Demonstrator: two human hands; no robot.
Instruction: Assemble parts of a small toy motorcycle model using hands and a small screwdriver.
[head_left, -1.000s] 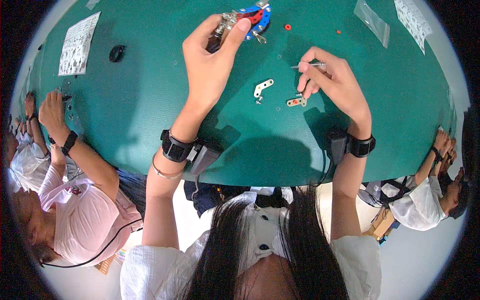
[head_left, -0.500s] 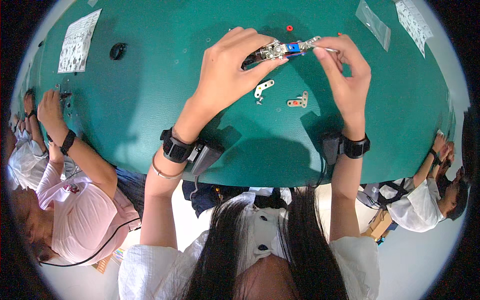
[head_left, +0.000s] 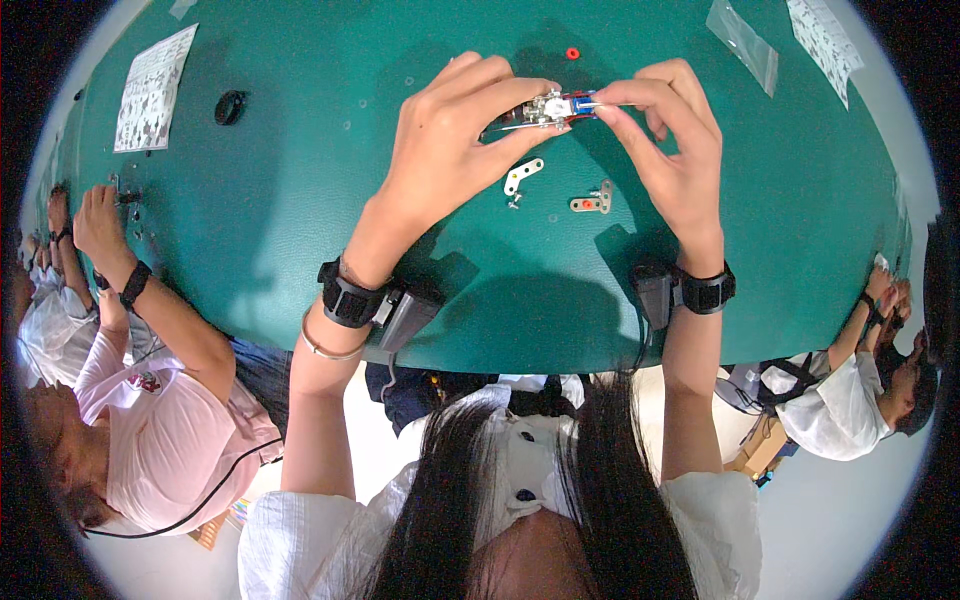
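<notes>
My left hand [head_left: 445,130] is closed round a small metal model [head_left: 550,107] with silver, blue and red parts, held above the table between thumb and fingers. At the model's right end, my right hand [head_left: 668,120] pinches a thin silver rod [head_left: 603,104] whose tip meets the blue part. Most of the rod is hidden by the fingers, so its exact kind does not show. Below the model lie a bent perforated metal strip [head_left: 522,177], a small screw [head_left: 515,201] and a joined pair of perforated strips [head_left: 592,202] with a red piece on it.
A small red ring [head_left: 573,54] lies beyond my hands on the green table [head_left: 480,290]. To the left are a black ring [head_left: 230,107] and a printed sheet [head_left: 155,90]; a clear bag [head_left: 743,45] is at far right. People sit on both sides, one with a raised hand [head_left: 101,225].
My right hand has moved slightly left, and the rod now crosses onto the blue part. The model has shifted a little left in my left hand.
</notes>
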